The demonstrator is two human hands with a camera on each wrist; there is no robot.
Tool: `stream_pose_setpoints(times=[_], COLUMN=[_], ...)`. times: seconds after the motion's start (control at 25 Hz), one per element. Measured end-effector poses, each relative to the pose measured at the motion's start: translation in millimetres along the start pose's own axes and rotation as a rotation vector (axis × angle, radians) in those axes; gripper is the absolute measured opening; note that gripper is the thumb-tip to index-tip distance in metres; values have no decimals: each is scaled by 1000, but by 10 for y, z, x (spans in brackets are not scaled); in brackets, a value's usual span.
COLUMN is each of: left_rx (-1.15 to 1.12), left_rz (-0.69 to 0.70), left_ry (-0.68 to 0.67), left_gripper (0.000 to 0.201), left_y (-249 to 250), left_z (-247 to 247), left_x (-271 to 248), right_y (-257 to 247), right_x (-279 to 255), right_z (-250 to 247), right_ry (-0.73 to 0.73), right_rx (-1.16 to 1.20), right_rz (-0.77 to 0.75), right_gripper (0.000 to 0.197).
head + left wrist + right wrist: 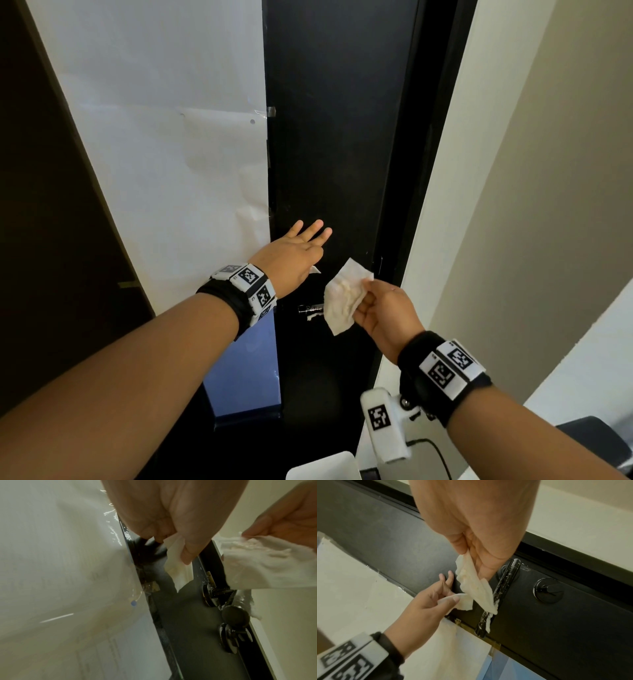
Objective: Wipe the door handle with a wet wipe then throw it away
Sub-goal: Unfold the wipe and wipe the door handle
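The black door handle (310, 309) (501, 592) is a lever on the dark door (342, 137), with white shreds stuck along it. My right hand (380, 308) pinches a crumpled white wet wipe (342, 298) (476, 586) just in front of the handle's right part. My left hand (301, 250), up and to the left of the handle, pinches a small torn piece of wipe (178, 563) (464, 601) between thumb and forefinger, while its other fingers (317, 228) stretch out toward the door. The two pieces are apart.
A round black lock knob (548, 590) sits below the handle. White paper (164, 171) is taped over the door's left panel, with a blue sheet (243, 370) under it. A beige wall (513, 205) stands to the right. A white tagged device (383, 425) hangs under my right wrist.
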State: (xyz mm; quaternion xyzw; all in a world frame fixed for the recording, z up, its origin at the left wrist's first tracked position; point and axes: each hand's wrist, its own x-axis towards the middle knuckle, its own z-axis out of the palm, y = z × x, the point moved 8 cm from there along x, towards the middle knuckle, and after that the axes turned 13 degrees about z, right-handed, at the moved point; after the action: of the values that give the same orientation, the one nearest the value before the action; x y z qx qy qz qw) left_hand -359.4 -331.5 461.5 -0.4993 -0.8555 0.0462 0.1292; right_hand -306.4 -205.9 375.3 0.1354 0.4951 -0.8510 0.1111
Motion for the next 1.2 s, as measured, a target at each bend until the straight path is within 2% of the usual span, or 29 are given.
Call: stream_pose_setpoints(times=[0.12, 0.24, 0.32, 0.48, 0.68, 0.84, 1.0, 1.2], left_rx=[1, 10, 12, -2, 5, 8, 11, 17], left_rz=[1, 11, 13, -1, 4, 6, 4, 4], left_ry=[7, 20, 25, 34, 32, 29, 33, 42], left_gripper=[13, 13, 13, 14, 12, 12, 12, 14], left_y=[3, -1, -3, -10, -23, -24, -28, -17], left_z=[4, 8, 16, 21, 37, 49, 51, 49], left_x=[2, 1, 2, 0, 1, 6, 4, 3], right_y=[-105, -290, -386, -343, -158, -50, -46, 21], right_x=[177, 222, 171, 157, 197, 237, 222, 188], right_z=[-153, -267, -270, -243, -219, -202, -150, -70], right_ry=[137, 335, 378, 344, 202, 99, 99, 210], right_rx=[-100, -396, -564, -862, -1224, -1505, -1701, -1708], right_rz=[-86, -287, -412, -545, -570, -587, -718, -769], right_gripper=[30, 27, 27, 29, 41, 61, 55, 47])
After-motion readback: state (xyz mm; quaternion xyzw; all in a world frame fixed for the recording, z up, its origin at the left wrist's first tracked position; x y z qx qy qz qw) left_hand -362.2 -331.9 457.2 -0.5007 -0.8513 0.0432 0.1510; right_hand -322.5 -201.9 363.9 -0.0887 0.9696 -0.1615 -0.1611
